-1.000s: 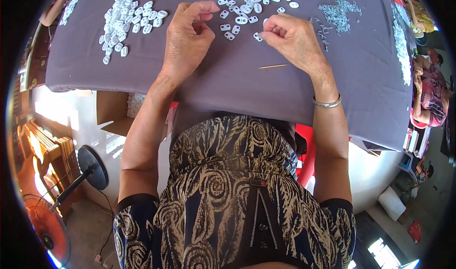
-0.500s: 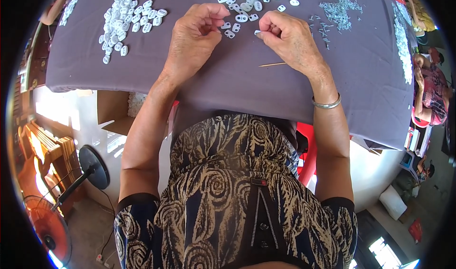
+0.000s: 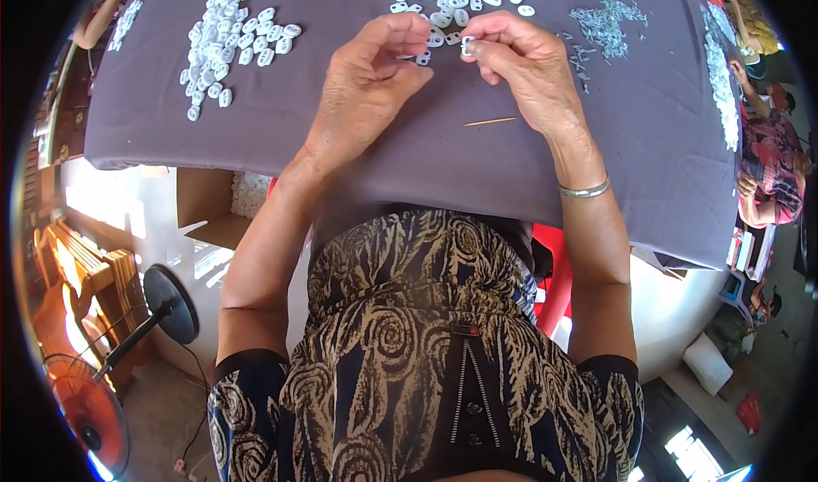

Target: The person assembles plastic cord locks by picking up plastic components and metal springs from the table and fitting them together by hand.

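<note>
At upper centre, we see a thin wooden stick (image 3: pixel 491 122) on grey cloth (image 3: pixel 426 163). Beyond, our left hand (image 3: pixel 371 86) has thumb and fingers parted; our right hand (image 3: pixel 528 66) pinches a small white piece (image 3: pixel 467 47) at its fingertips. White ovals (image 3: pixel 461 0) heap along the top edge.

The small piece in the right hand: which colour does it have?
The small piece is white, best seen in the head view.

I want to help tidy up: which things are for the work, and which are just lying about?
Seemingly for work:
- small white plastic piece in the right hand
- white oval plastic pieces
- thin silvery metal pins

Seemingly just about:
- round orange-and-black fan
- thin tan wooden stick (unsure)
</note>
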A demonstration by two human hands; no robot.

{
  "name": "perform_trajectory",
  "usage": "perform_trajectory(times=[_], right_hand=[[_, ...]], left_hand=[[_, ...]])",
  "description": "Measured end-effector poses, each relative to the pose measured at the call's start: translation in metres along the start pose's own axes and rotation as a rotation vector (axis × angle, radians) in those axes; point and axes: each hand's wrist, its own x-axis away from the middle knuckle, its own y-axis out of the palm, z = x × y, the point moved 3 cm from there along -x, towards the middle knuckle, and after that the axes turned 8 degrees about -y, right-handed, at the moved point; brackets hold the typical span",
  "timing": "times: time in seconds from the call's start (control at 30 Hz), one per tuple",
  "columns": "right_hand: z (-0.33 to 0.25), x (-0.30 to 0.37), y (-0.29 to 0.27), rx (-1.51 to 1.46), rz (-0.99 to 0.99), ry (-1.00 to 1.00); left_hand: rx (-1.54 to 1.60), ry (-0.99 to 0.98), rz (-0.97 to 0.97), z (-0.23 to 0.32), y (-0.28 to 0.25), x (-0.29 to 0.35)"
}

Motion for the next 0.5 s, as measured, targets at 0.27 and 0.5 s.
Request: perform_trajectory(times=[0.27, 0.5], right_hand=[[-0.003, 0.005, 0.014, -0.056, -0.034, 0.094], [-0.004, 0.005, 0.016, -0.067, -0.086, 0.062]], left_hand=[[0.07, 0.05, 0.007, -0.005, 0.008, 0.001], [0.138, 0.025, -0.004, 0.003, 0.009, 0.003]])
